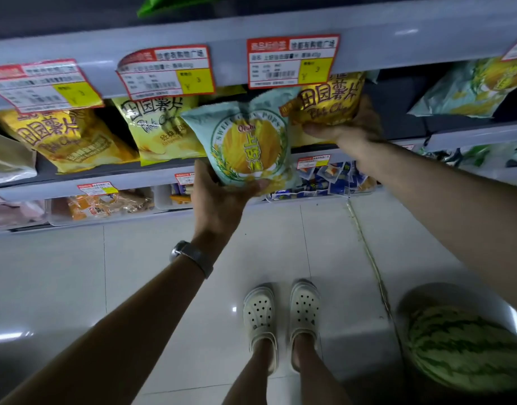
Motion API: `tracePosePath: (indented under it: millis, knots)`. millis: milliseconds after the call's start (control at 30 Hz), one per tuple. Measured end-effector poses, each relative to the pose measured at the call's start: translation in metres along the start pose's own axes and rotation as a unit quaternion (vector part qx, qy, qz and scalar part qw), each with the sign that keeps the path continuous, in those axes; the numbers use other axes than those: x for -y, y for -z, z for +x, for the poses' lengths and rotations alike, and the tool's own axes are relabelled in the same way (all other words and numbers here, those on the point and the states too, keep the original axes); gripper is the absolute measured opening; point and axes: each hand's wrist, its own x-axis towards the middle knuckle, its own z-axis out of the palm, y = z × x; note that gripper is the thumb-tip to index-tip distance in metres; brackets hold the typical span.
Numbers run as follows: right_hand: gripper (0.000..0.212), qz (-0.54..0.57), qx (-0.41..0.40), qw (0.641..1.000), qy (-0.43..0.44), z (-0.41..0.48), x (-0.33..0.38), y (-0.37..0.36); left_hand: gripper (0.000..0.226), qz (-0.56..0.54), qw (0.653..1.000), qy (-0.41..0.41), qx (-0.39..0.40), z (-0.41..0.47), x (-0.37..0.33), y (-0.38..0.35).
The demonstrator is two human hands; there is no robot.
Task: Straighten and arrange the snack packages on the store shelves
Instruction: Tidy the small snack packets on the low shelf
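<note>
My left hand (219, 200) grips the bottom of a pale blue corn-pops bag (245, 144) and holds it up in front of the middle shelf (105, 178). My right hand (350, 127) grips an orange-yellow potato chip bag (327, 103) at the shelf's mouth, thumb across its lower front. Two more yellow chip bags, one (67, 135) at the left and one (160, 127) beside it, lean on the same shelf. Another pale blue bag (467, 89) lies tilted at the far right.
Red and yellow price tags (292, 61) hang along the upper shelf edge (397, 30). The lower shelf holds small blue packets (330, 179) and orange packs (96, 206). A watermelon (464, 349) lies on the tiled floor by my right foot (305, 305).
</note>
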Motion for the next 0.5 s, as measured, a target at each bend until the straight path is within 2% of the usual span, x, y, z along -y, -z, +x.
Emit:
tracePosePath:
  millis: [233, 500]
  knots:
    - [0.089, -0.004, -0.040, 0.999, -0.028, -0.008, 0.013, -0.018, 0.071, -0.008, 0.999, 0.028, 0.032, -0.011, 0.018, 0.004]
    - [0.089, -0.012, -0.042, 0.999, -0.030, -0.001, 0.006, 0.002, 0.073, 0.006, 0.998, 0.052, 0.015, -0.009, 0.019, -0.006]
